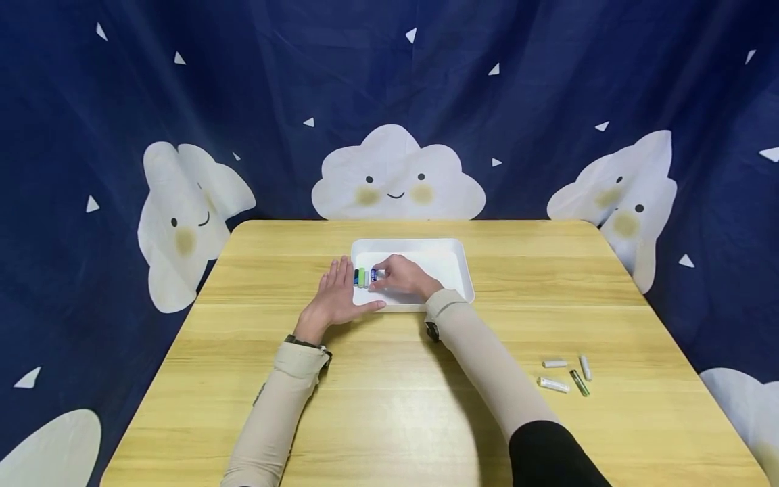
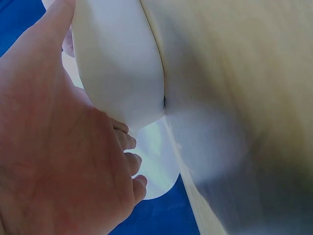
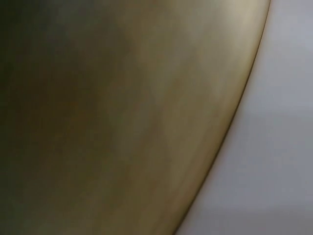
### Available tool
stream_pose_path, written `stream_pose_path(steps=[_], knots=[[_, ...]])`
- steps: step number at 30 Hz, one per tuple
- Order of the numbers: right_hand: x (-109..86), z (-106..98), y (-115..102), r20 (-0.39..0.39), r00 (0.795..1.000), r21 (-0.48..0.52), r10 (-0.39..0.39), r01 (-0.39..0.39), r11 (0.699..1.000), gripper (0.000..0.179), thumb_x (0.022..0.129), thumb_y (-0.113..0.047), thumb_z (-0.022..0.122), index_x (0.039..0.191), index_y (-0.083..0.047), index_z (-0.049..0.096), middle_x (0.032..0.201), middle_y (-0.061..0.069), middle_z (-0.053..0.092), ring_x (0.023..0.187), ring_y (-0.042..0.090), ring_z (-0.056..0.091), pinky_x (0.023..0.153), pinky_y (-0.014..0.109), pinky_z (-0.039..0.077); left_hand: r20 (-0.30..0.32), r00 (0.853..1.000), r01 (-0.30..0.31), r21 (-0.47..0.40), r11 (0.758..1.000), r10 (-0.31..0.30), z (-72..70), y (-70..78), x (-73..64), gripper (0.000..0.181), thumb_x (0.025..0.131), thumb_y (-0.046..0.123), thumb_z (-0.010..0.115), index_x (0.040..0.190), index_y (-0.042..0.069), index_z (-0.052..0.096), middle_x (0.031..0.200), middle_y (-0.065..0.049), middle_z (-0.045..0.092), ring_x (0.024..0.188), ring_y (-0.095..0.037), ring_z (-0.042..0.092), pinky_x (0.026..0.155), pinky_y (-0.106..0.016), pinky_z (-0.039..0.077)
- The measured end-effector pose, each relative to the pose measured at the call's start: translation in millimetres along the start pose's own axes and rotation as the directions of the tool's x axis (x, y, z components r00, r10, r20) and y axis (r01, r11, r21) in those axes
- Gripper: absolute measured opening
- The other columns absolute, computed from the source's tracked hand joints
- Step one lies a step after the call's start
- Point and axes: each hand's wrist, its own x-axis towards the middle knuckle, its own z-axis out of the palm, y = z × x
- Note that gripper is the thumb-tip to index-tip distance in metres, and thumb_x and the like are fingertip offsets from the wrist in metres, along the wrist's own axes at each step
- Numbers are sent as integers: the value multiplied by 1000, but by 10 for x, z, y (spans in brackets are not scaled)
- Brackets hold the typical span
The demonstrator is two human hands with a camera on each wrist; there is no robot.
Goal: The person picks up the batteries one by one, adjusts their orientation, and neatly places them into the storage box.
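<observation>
A white tray (image 1: 447, 267) stands toward the far side of the table. Inside its left end, a dark battery (image 1: 356, 277), a green battery (image 1: 362, 278) and a pale battery (image 1: 367, 279) lie side by side. My right hand (image 1: 403, 276) reaches into the tray and pinches a blue battery (image 1: 374, 274) beside that row. With its fingers straight, my left hand (image 1: 336, 297) rests along the tray's left end, thumb stretched along the front rim. The left wrist view shows this hand (image 2: 73, 142) against the tray's outer wall (image 2: 120, 58).
On the wooden table (image 1: 389, 392), several loose batteries lie at the right, among them a white battery (image 1: 553, 385) and a dark green battery (image 1: 579, 383). A blue curtain (image 1: 389, 74) with clouds hangs behind the table. In the right wrist view, only the blurred tabletop (image 3: 146, 122) and white tray wall (image 3: 269, 147) show.
</observation>
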Motion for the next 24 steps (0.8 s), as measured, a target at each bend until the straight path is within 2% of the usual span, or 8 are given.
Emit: stream_pose_path(steps=[3,6,15,24], knots=[[0,-1,-6,-7,1000,-18,17,-17,1000,51,91,-37,80,132,-8,71,99,4,80,61,7,47,64,20,42,-1,1000,0,-1,1000,0,6,3,0,128,87,81,56,164,-4,-3,174,-22,-9,162,-40,-10,131,-60,6],[1,7,-15,-10,1000,-40,27,-27,999,54,92,-40,79,135,-9,69,105,5,80,62,7,49,65,21,43,-5,1000,-1,-5,1000,1,9,2,2,128,87,81,56,164,-4,-3,174,-22,-9,162,-39,-11,131,-61,7],[0,18,-59,-26,998,-59,57,-59,997,55,90,-41,80,135,-11,70,113,4,80,71,9,55,68,21,45,-7,1000,-2,-17,1000,2,16,-3,2,128,86,80,57,164,-3,-2,174,-21,-8,163,-39,-10,131,-61,7],[7,25,-52,-31,997,-70,66,-68,995,58,88,-44,81,135,-12,69,114,4,80,70,9,54,66,21,43,-8,1000,-3,-4,1000,3,20,-11,8,128,87,80,56,163,-5,-2,174,-23,-7,162,-41,-8,130,-62,8]])
